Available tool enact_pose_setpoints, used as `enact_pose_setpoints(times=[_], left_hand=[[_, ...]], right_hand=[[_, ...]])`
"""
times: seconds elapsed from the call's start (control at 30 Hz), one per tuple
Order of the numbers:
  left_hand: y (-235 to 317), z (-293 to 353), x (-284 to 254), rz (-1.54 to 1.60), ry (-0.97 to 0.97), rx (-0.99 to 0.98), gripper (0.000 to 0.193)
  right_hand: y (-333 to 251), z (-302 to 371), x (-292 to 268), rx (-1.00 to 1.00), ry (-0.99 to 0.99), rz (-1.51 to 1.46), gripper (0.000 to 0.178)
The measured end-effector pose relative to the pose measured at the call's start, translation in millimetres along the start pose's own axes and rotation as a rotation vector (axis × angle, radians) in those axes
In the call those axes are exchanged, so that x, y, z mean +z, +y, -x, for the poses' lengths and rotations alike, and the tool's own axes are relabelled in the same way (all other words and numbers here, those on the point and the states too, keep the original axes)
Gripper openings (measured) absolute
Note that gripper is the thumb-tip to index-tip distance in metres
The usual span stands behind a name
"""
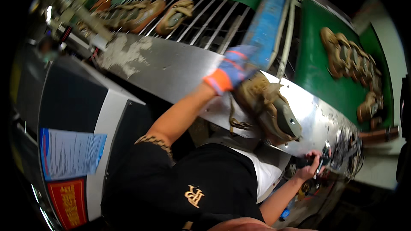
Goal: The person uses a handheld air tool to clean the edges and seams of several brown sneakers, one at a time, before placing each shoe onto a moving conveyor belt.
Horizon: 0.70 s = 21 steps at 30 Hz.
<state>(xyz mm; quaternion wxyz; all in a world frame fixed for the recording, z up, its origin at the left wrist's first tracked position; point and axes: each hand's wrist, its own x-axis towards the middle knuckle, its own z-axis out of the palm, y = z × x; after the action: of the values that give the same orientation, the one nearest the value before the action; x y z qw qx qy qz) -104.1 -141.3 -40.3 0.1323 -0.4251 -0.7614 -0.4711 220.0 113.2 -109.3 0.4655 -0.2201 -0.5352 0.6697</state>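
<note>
My left hand [233,68], in a blue glove with an orange cuff, is blurred and closed at the toe end of a tan lace-up shoe [261,96]. The shoe lies tilted over the edge of the metal table, its opening and grey inside facing up and its laces hanging loose. My bare right hand [311,169] is off to the lower right, fingers curled around a small dark-handled tool [324,158] with shiny metal parts. Its exact kind is too small to make out. The right hand is apart from the shoe.
A worn metal ledge [171,60] runs along a slatted roller conveyor [214,21], where several tan shoes [141,15] stand. A blue beam [267,21] divides it from a green belt [310,55] with more shoes [349,57]. Dark clutter [346,154] lies at the right table end.
</note>
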Motion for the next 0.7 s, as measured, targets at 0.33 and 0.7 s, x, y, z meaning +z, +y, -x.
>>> enact_pose_setpoints(times=[0.33,0.7], left_hand=[[-34,11,15,0.399,-0.229,-0.963,0.076],[144,-71,-4,0.654,-0.172,0.278,0.081]], right_hand=[[-3,-9,9,-0.009,-0.076,0.068,0.051],[-20,10,-1,0.125,-0.097,-0.002,0.046]])
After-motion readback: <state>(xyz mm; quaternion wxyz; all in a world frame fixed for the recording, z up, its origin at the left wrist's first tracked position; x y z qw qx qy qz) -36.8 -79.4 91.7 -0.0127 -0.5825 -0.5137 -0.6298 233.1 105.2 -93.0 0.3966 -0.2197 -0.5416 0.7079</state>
